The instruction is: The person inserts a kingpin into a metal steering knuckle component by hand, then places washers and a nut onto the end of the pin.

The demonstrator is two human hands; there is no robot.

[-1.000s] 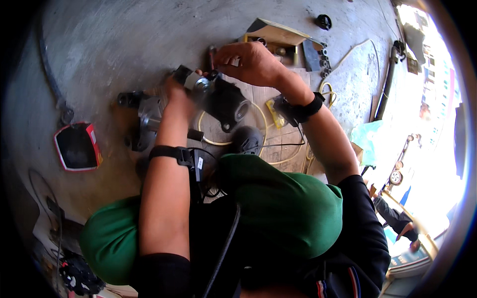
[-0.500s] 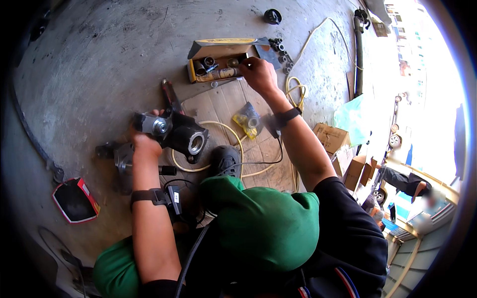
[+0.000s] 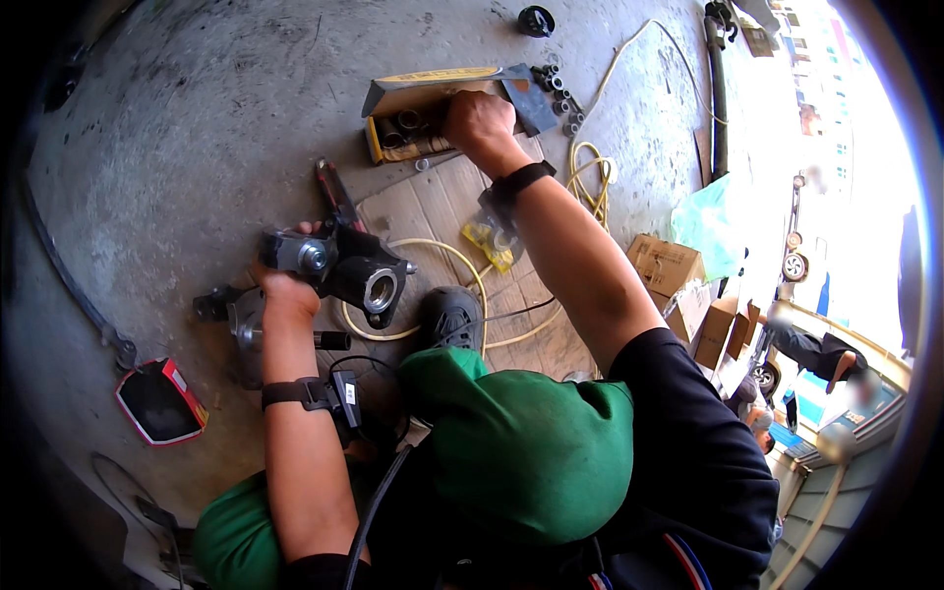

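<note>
My left hand (image 3: 287, 270) is closed round a heavy black metal casting (image 3: 366, 280) with a round bored hole and a bright bolt end. Over the open yellow cardboard box (image 3: 375, 145), my right hand (image 3: 480, 120) reaches in with its back up. Its fingers are hidden, so whether it holds anything cannot be seen. Ring-shaped metal bushings (image 3: 407, 120) lie in the box's left part. Beyond the casting rests a tool with a red and black handle (image 3: 331, 187). A second grey metal part (image 3: 246, 320) lies under my left forearm.
A flattened cardboard sheet (image 3: 408, 206) covers the floor before me, with a yellow hose (image 3: 457, 254) and a yellow plastic bag (image 3: 487, 244) on it. Several small black sockets (image 3: 560, 93) lie beside the box. Cartons (image 3: 664, 264) stand right; a red-edged black tray (image 3: 162, 401) lies left.
My right hand has moved left and further into the box, from its right end toward the middle. My left hand keeps its hold on the casting, which has barely shifted.
</note>
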